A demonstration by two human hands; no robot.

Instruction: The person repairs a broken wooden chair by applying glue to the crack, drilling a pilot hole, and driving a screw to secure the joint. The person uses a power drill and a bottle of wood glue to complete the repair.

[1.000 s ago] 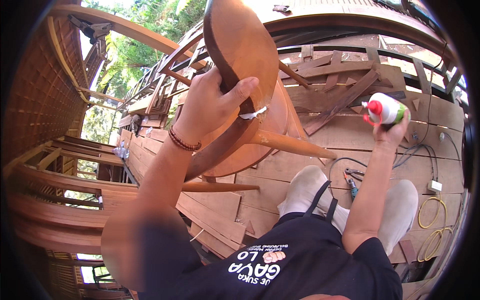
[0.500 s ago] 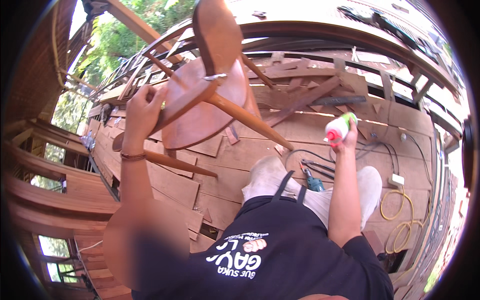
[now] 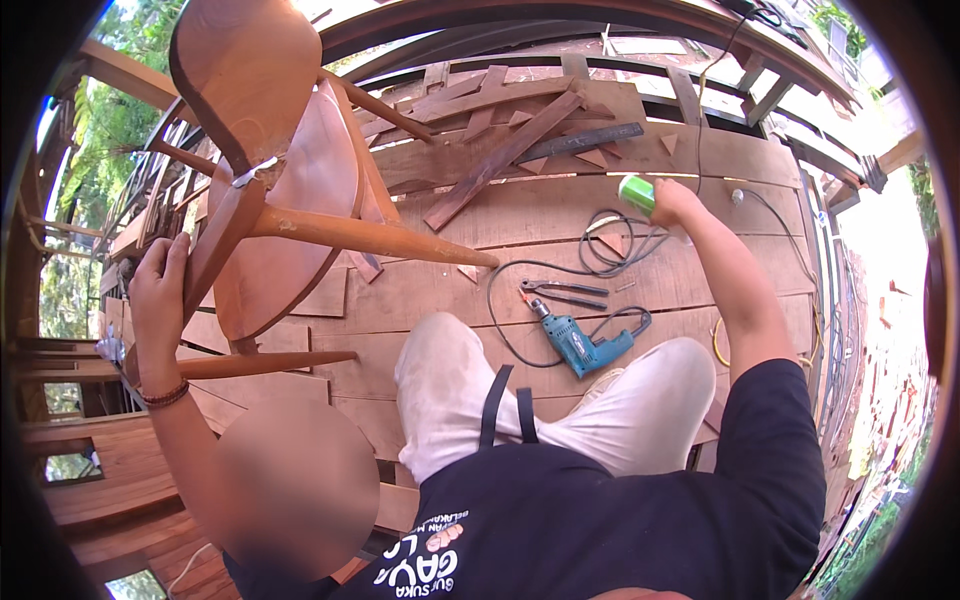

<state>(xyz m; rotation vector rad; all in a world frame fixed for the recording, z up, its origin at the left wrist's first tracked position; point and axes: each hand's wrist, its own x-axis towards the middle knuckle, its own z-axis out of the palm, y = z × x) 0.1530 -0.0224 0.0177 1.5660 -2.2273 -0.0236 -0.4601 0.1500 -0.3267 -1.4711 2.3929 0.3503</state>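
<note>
A brown wooden chair (image 3: 290,195) with a rounded seat lies tipped over at the left, its tapered legs sticking out sideways. My left hand (image 3: 160,285) is closed around the edge of its curved frame piece. White material shows at the joint (image 3: 255,172) between that piece and the broad back panel (image 3: 250,70). Over the floor to the right, my right hand (image 3: 682,207) grips a green and white bottle (image 3: 637,192), its green end turned to the left. The bottle's red cap is out of sight.
A teal power drill (image 3: 580,343) lies before my knees, beside black-handled pincers (image 3: 565,292) and a looped black cable (image 3: 600,255). Wooden strips and offcuts (image 3: 510,160) are piled toward the far railing. A yellow cord (image 3: 720,345) runs at the right.
The bottle has been turned over in my right hand, so its red cap no longer shows. The view has shifted, placing the chair farther left; my left hand keeps hold of it.
</note>
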